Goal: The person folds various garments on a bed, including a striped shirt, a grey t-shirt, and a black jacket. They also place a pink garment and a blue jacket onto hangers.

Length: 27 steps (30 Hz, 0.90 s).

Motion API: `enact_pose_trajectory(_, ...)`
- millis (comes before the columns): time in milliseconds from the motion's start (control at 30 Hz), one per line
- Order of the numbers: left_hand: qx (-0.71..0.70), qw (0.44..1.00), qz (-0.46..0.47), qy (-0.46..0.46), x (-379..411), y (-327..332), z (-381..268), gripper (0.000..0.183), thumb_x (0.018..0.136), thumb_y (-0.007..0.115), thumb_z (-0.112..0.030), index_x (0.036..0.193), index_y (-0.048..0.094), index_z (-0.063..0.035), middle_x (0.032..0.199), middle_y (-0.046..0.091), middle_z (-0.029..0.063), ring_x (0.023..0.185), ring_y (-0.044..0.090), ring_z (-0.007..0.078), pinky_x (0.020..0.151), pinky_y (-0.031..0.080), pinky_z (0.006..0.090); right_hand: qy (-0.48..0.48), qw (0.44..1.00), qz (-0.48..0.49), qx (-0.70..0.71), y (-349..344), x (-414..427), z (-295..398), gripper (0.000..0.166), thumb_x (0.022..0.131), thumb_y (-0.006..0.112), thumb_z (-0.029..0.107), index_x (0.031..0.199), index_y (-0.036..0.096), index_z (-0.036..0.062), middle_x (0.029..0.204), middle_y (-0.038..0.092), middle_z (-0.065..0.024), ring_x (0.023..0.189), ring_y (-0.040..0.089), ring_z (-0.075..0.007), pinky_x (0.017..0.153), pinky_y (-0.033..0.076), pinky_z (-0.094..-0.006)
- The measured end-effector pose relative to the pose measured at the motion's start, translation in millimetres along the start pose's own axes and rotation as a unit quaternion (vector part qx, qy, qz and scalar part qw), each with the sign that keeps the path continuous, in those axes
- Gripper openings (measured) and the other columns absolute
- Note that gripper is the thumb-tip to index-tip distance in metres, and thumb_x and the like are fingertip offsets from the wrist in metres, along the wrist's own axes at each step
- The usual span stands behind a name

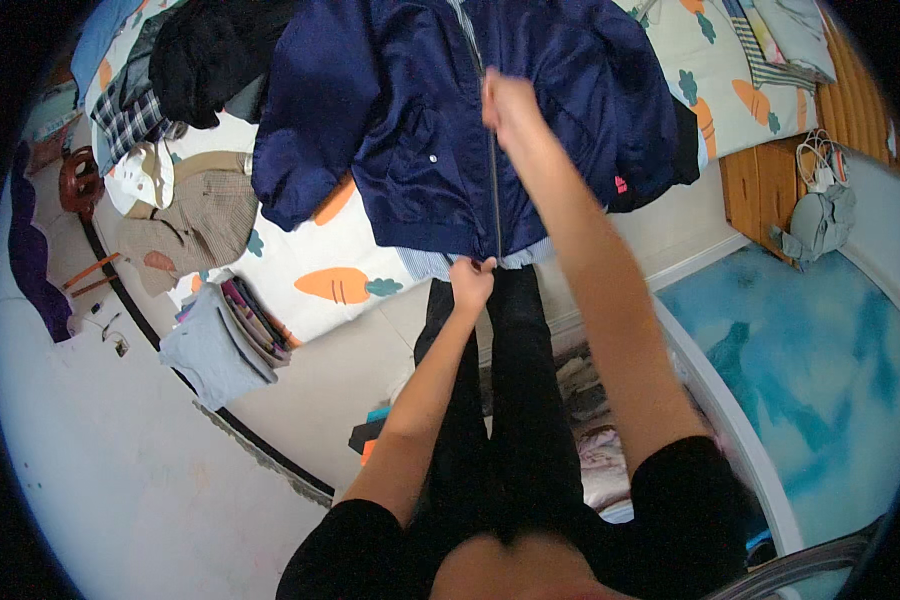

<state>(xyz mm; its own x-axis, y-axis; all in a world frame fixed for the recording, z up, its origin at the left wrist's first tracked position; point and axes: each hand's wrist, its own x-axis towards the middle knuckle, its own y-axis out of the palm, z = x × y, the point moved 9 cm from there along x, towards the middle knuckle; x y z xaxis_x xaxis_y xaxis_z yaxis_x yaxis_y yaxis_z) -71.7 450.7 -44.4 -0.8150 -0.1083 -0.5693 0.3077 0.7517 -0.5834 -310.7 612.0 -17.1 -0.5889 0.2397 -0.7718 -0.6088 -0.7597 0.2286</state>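
A navy satin bomber jacket (420, 112) lies front up on the bed, sleeves spread to both sides. Its front zipper (495, 195) is joined from the hem up to about my right hand (511, 105). That hand is closed in a fist at the zipper line, and the pull itself is hidden in the fingers. Above it the front parts slightly, showing a striped layer (465, 26). My left hand (471, 283) pinches the bottom hem beside the zipper's lower end. Blue-and-white striped cloth (420, 262) sticks out under the hem.
Carrot-print bedding (270, 270) covers the bed. Dark clothes (202, 60), a brown checked garment (210, 210) and a folded clothes stack (221, 337) lie on the left. More folded clothes (791, 41) sit at upper right. A grey bag (825, 221) hangs beside the wooden bed end.
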Motion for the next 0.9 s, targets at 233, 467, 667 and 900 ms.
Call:
enact_pose_trajectory(233,0.032,0.998,0.049,-0.018,28,7,25,0.03,0.073,0.071,-0.019,0.071,0.057,0.0082,0.072,0.06,0.0278,0.071,0.062,0.0411,0.062,0.048,0.0462,-0.27,0.914,0.186,-0.24,122,46,130,0.031,0.09,0.053,0.032,0.077,0.059,0.0052,0.057,0.055,-0.0071,0.049,0.052,-0.0097,0.043,0.039,-0.0219)
enact_pose_trajectory(467,0.275,0.947,-0.038,0.163,169,-148,-140,0.023,0.085,0.053,-0.021,0.077,0.057,0.0,0.079,0.061,0.0213,0.074,0.061,0.0377,0.066,0.05,0.0461,-0.334,0.628,-0.13,-0.691,-23,86,162,0.034,0.086,0.054,0.033,0.106,0.063,0.0069,0.106,0.061,-0.016,0.1,0.056,-0.0331,0.086,0.046,-0.0446)
enact_pose_trajectory(667,0.361,0.786,-0.297,0.405,317,-209,-303,0.041,0.083,0.059,-0.027,0.115,0.05,-0.0023,0.122,0.051,0.0159,0.111,0.05,0.0316,0.092,0.041,0.0438,-0.47,0.602,-0.105,-0.638,-13,13,110,0.031,0.08,0.062,0.022,0.106,0.059,0.0067,0.122,0.046,-0.0163,0.113,0.042,-0.0365,0.092,0.04,-0.0476)
enact_pose_trajectory(900,0.433,0.884,0.015,0.175,425,-155,-310,0.058,0.077,0.068,-0.04,0.119,0.048,-0.0041,0.108,0.061,0.0149,0.102,0.059,0.0328,0.086,0.048,0.0431,-0.375,0.698,-0.111,-0.6,-47,-35,54,0.029,0.079,0.063,0.012,0.107,0.056,0.0044,0.118,0.045,-0.0183,0.111,0.04,-0.0374,0.096,0.035,-0.046)
